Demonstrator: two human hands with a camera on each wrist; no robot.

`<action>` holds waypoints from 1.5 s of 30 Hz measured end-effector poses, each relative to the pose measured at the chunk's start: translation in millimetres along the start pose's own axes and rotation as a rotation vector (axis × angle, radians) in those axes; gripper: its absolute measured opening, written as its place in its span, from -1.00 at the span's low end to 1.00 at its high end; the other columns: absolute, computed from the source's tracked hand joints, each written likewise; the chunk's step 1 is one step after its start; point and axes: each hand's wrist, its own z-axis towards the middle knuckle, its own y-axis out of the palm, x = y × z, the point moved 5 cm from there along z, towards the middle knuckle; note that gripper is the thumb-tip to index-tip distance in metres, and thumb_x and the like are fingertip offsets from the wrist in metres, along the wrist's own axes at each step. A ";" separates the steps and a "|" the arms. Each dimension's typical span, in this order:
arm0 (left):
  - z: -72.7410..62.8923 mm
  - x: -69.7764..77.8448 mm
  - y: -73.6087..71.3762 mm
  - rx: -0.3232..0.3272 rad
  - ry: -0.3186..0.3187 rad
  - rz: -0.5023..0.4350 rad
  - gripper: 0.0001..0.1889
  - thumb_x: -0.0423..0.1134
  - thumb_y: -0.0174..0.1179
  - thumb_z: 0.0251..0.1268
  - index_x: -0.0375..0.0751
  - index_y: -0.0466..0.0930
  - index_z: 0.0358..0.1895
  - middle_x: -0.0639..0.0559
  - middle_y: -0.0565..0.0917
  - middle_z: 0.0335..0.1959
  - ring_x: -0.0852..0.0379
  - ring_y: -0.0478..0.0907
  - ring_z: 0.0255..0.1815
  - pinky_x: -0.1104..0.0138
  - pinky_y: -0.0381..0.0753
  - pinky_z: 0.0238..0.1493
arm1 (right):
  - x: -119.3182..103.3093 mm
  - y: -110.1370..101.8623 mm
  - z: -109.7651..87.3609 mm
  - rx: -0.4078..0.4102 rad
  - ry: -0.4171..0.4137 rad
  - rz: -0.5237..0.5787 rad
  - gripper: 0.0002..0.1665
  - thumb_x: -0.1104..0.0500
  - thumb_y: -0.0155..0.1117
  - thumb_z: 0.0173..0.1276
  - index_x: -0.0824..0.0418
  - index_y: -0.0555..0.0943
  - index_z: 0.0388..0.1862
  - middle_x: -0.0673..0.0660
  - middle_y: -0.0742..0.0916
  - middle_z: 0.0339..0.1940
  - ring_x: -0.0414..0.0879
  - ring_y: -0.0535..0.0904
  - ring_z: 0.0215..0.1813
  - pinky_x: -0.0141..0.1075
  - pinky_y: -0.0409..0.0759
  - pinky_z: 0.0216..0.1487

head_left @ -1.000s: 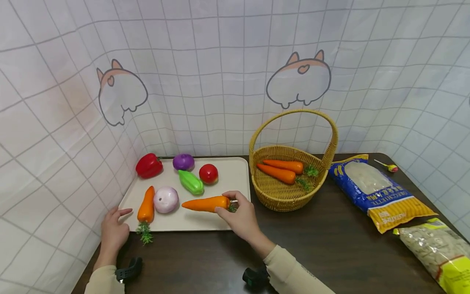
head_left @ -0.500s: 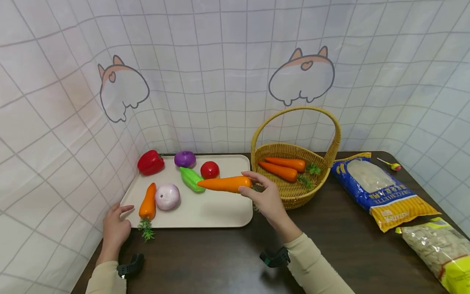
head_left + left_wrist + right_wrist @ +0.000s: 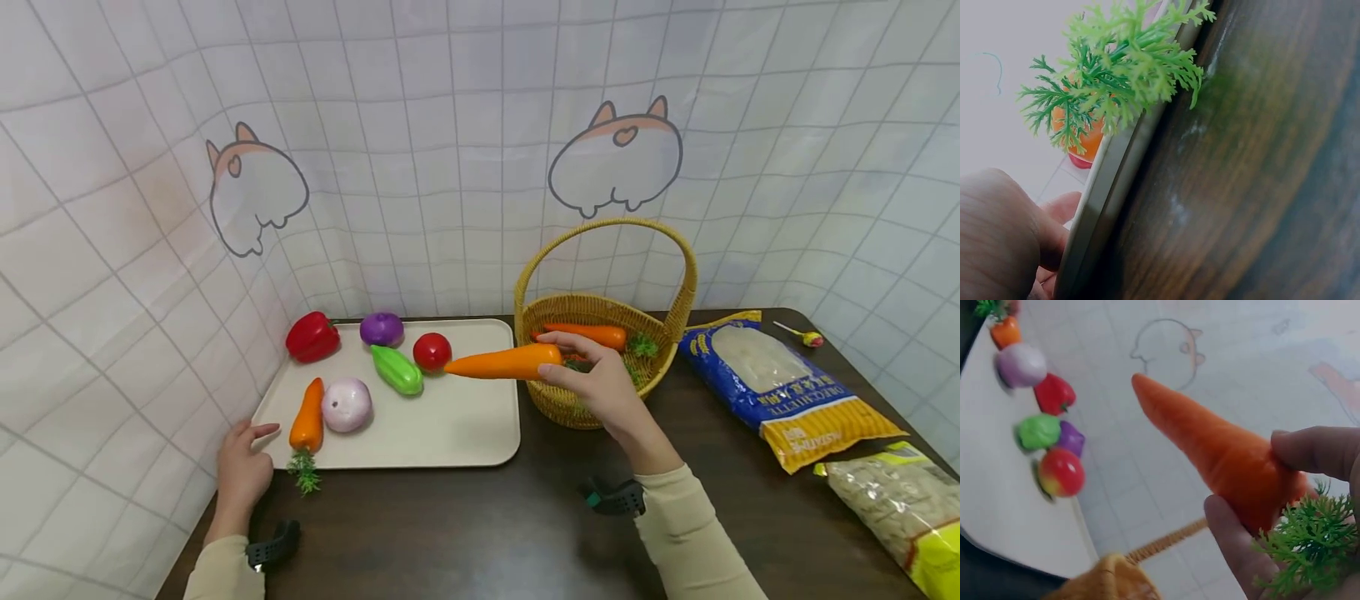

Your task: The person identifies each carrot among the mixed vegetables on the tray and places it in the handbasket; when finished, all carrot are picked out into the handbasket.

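Observation:
My right hand [image 3: 600, 383] holds an orange toy carrot [image 3: 506, 363] by its thick end, thumb on one side and fingers on the other. The carrot is raised, its tip pointing left over the tray and its green leafy top [image 3: 1310, 544] by the palm. Behind that hand stands a wicker basket [image 3: 570, 412] containing carrots [image 3: 592, 335], partly hidden. My left hand [image 3: 243, 471] grips the near left corner of a cream tray [image 3: 442, 433]; some fingers are hidden in the left wrist view. Beside it lies another carrot [image 3: 307, 417], leaves over the tray's front rim.
On the tray are a white-purple onion [image 3: 347, 405], a red pepper [image 3: 312, 337], a purple vegetable [image 3: 382, 330], a green vegetable [image 3: 397, 370] and a red round fruit [image 3: 432, 352]. Pasta bags [image 3: 780, 392] and a lollipop [image 3: 806, 337] lie right. The basket's tall handle [image 3: 607, 223] arches upward.
My right hand has lifted the carrot from above the tray and carried it right, to in front of the basket. The left hand has stayed at the tray corner.

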 end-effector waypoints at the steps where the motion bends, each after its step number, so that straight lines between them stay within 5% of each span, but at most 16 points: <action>1: -0.4 -0.9 1.0 -0.002 -0.005 0.004 -0.39 -0.61 -0.24 -0.08 -0.52 0.48 0.16 -0.49 0.07 0.46 -0.47 -0.06 0.46 -0.21 -0.01 0.39 | 0.8 -4.0 -0.1 0.002 0.005 -0.009 -0.47 0.06 0.39 0.27 0.13 0.59 0.21 0.14 0.59 0.16 0.04 0.45 0.08 -0.35 0.58 -0.12; 9: 1.4 -4.3 3.4 0.009 -0.005 0.011 -0.39 -0.60 -0.24 -0.07 -0.49 0.47 0.17 -0.47 0.08 0.47 -0.47 -0.05 0.46 -0.21 -0.01 0.39 | 4.6 -39.6 -2.6 0.015 0.040 0.031 -0.47 0.16 0.34 0.32 0.28 0.51 0.23 0.21 0.47 0.16 -0.05 0.54 0.01 -0.28 0.65 -0.06; 18: 1.6 -5.7 3.6 0.019 -0.018 0.010 -0.38 -0.59 -0.25 -0.07 -0.50 0.46 0.19 -0.46 0.07 0.48 -0.46 -0.04 0.46 -0.21 -0.01 0.39 | 18.2 -84.3 -5.3 0.148 0.075 0.083 -0.55 0.11 0.30 0.35 0.17 0.54 0.19 0.17 0.48 0.17 -0.13 0.58 -0.02 -0.37 0.64 -0.08; 23: -0.5 -3.6 2.8 0.022 -0.025 -0.003 -0.38 -0.59 -0.25 -0.07 -0.50 0.47 0.18 -0.45 0.08 0.47 -0.46 -0.04 0.46 -0.21 0.00 0.39 | 29.0 -99.0 -5.5 0.228 0.129 0.114 -0.50 0.12 0.28 0.37 0.28 0.49 0.23 0.13 0.50 0.09 -0.08 0.49 0.03 -0.41 0.63 -0.11; 36: 0.6 -0.5 2.9 0.032 -0.029 -0.011 -0.40 -0.59 -0.24 -0.07 -0.49 0.47 0.16 -0.45 0.09 0.47 -0.45 -0.04 0.46 -0.19 -0.01 0.40 | 47.1 -103.7 -2.8 0.376 0.212 0.252 -0.50 0.14 0.35 0.31 0.18 0.50 0.21 0.03 0.52 0.03 -0.11 0.47 0.05 -0.39 0.63 -0.08; 45: -0.8 -1.1 2.3 0.043 -0.018 -0.003 -0.39 -0.59 -0.24 -0.10 -0.50 0.49 0.14 -0.46 0.11 0.45 -0.45 -0.02 0.45 -0.19 -0.02 0.40 | 61.7 -91.2 4.3 0.362 0.263 0.147 -0.40 0.14 0.30 0.35 0.20 0.43 0.35 0.11 0.49 0.13 -0.15 0.48 0.06 -0.38 0.61 0.00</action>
